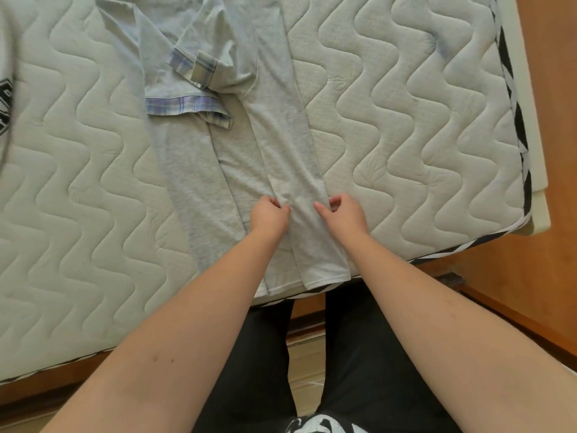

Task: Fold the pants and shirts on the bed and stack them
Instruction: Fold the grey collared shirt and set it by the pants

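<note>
Your left hand (269, 215) and right hand (338, 210) each pinch grey shirt (281, 145), folded lengthwise on bed (406, 120), near edge.

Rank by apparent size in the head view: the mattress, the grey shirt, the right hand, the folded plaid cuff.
1. mattress
2. grey shirt
3. right hand
4. plaid cuff

The hand is nearer the camera, so its lead over the cuff is unsure.
</note>
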The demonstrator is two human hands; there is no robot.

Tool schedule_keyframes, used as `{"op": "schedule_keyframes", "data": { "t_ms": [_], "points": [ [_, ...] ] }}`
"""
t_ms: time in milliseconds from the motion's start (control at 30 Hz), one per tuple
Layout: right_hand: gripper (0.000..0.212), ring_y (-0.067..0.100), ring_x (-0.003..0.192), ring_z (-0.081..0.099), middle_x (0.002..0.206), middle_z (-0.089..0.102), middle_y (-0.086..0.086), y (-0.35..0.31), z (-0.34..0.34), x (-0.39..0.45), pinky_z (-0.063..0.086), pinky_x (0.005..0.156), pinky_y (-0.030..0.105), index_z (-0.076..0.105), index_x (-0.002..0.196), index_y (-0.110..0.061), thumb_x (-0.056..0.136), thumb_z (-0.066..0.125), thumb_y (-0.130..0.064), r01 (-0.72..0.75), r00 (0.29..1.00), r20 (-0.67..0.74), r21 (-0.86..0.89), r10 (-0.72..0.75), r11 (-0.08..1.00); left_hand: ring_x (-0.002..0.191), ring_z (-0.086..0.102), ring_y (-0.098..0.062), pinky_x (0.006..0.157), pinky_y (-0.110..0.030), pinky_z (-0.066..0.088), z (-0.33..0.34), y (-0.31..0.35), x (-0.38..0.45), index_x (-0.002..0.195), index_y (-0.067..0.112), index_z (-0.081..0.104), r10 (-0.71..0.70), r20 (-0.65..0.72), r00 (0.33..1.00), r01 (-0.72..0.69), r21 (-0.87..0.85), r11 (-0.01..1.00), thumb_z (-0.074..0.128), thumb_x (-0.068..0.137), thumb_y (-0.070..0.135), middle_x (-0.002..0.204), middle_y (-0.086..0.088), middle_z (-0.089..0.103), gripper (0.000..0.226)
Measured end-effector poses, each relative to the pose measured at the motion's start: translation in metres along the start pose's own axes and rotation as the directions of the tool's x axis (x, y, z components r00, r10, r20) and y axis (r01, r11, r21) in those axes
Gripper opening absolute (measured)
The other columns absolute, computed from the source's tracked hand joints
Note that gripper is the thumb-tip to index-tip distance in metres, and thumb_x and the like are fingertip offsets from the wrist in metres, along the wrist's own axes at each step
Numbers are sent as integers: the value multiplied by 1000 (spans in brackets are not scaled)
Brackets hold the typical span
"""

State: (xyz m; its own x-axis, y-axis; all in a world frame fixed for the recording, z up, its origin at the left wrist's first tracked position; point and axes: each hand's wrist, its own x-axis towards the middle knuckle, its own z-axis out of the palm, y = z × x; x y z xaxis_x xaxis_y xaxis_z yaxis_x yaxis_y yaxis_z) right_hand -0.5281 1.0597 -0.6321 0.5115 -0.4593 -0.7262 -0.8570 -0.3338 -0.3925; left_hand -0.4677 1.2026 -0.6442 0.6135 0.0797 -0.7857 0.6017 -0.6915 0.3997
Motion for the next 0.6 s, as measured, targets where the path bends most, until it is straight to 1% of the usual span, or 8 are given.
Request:
{"op": "schedule_keyframes", "data": {
  "t_ms": [67,133,200,267,333,433,500,600],
  "points": [
    [33,25,102,61,106,66,3,-11,-2,10,46,90,37,59,97,-21,86,67,-50,-39,999,-22,-138,36,990,84,67,-28,78,-41,57,-1,-4,1,96,12,56,9,-2,1000,-9,12,1000,62,92,24,93,-11,68,14],
    [30,25,99,61,100,67,1,-17,-5,16,43,87,36,58,91,-23,86,66,-51,-88,995,-71,-230,73,969,81,67,-26,78,-42,57,-1,-10,-1,91,15,55,0,-15,1000,1,44,999,63,92,27,89,-7,67,14],
    [28,25,99,61,99,67,1,-18,-7,16,41,88,37,59,91,-23,87,66,-49,-133,987,-118,-265,105,955,79,65,-21,69,-37,54,0,-16,-2,83,21,53,16,-37,999,-11,115,993,63,92,30,83,-1,65,16],
    [27,26,104,59,105,65,1,-18,-9,15,42,91,38,58,97,-21,87,68,-44,-138,982,-163,-266,97,954,72,60,-15,56,-29,41,0,-17,-1,78,25,50,67,-55,996,-54,202,978,63,92,33,77,4,61,20],
    [29,26,106,56,109,62,2,-22,-10,17,40,90,38,56,103,-18,87,69,-38,-46,984,-176,-255,0,966,68,55,-11,55,-28,38,-5,-15,2,78,25,50,107,-58,993,-92,218,972,63,90,34,74,7,58,20],
    [28,24,101,55,105,59,4,-38,-10,26,42,92,39,56,108,-15,87,68,-30,212,962,-131,-195,-239,958,70,57,-13,62,-28,42,-21,-1,14,83,21,54,167,-83,982,-152,157,976,60,91,36,74,7,59,17],
    [27,24,100,55,104,59,4,-58,-11,39,42,93,41,59,111,-14,88,67,-24,332,931,-105,-157,-350,930,69,56,-11,60,-28,41,-39,13,25,84,20,55,226,-149,963,-212,105,972,56,93,35,73,8,59,17],
    [24,24,101,57,107,63,5,-90,-12,61,42,94,39,64,112,-13,90,65,-20,453,882,-56,-171,-468,875,67,54,-5,58,-26,36,-78,41,44,88,20,55,325,-293,899,-326,49,944,53,95,29,73,9,58,12]
  ]
}}
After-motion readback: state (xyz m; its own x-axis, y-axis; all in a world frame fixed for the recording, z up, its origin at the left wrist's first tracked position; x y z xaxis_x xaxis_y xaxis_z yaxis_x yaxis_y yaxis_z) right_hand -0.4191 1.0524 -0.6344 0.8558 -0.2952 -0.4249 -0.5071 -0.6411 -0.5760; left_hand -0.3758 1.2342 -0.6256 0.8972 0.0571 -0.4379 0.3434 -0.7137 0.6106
